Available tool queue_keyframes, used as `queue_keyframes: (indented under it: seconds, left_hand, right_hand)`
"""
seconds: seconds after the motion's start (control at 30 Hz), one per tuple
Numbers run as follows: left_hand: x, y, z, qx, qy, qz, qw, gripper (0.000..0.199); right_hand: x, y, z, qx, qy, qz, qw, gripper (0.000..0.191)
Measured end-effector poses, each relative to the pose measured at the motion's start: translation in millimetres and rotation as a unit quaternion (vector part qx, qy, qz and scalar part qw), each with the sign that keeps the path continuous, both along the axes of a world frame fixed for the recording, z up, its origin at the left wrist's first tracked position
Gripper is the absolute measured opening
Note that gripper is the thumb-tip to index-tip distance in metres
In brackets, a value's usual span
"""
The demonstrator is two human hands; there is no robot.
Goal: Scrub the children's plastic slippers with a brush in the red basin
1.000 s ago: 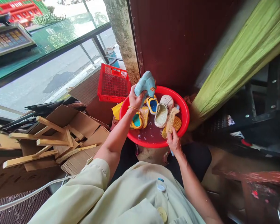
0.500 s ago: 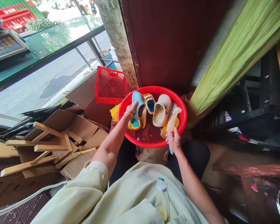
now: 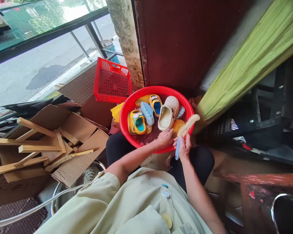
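Note:
In a red basin point(image 3: 125, 128) of dark water lie several clogs. My left hand point(image 3: 166, 137) is at the basin's near side, its fingers closed at the edge of a yellow clog point(image 3: 178, 126) whose textured sole faces up; my wrist partly hides the grip. My right hand point(image 3: 184, 148) is wrapped around the blue handle of a scrub brush point(image 3: 189, 125), its pale bristles over the basin's right rim. A cream clog point(image 3: 166, 115) rests in the middle. Farther left are a light blue clog point(image 3: 147, 113), a yellow clog with a teal inside point(image 3: 137, 123) and one with a blue inside point(image 3: 156, 105).
A red plastic crate point(image 3: 113, 81) stands behind the basin to the left. Cardboard point(image 3: 88, 148) and a wooden stool with its legs sideways point(image 3: 44, 139) are at the left. Green cloth point(image 3: 244, 61) hangs at the right, near a reddish wooden stool point(image 3: 261, 178).
My left hand has let go of the light blue clog, now lying in the basin, and moved right to the yellow clog. My right hand has lifted the brush slightly outward.

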State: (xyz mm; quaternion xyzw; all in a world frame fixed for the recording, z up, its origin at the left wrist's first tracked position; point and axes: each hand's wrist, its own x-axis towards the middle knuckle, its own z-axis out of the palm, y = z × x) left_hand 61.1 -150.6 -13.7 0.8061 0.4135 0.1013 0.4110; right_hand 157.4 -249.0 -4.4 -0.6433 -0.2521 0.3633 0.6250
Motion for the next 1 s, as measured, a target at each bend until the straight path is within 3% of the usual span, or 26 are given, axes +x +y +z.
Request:
queue_keyframes:
  seconds: [0.1,0.23,0.33,0.5,0.57,0.67,0.83,0.93,1.0]
  left_hand:
    - [23,-4,-4.7,0.014,0.099,0.033,0.994,0.088]
    - [31,3,-4.8,-0.005,0.146,0.054,0.988,0.084]
    - [22,9,-3.4,-0.026,0.098,0.048,0.994,0.074]
    - [-15,23,4.1,-0.079,-0.107,0.1,0.986,0.064]
    - [-29,25,7.6,-0.16,-0.193,0.136,0.958,0.062]
    - [-44,24,13.5,-0.293,-0.303,0.18,0.889,0.065]
    - [-65,25,29.2,-0.425,-0.408,0.211,0.78,0.064]
    - [-84,32,35.6,-0.45,-0.45,0.196,0.746,0.06]
    - [-99,37,34.5,-0.428,-0.463,0.216,0.746,0.06]
  right_hand:
    - [0,0,-0.5,-0.005,-0.006,-0.004,1.0,0.076]
    - [1,1,0.6,-0.002,-0.015,0.002,1.0,0.077]
    - [1,1,2.5,-0.001,-0.019,0.008,1.0,0.077]
    - [1,2,2.8,-0.009,-0.02,0.006,1.0,0.078]
    - [0,2,2.8,-0.011,-0.019,0.004,1.0,0.08]
    - [-2,5,5.4,-0.014,-0.019,0.001,1.0,0.081]
    - [-7,11,15.3,-0.044,-0.057,0.025,0.997,0.083]
    - [-12,12,23.6,-0.058,-0.12,0.079,0.988,0.08]
    - [-20,12,31.8,-0.051,-0.211,0.139,0.966,0.071]
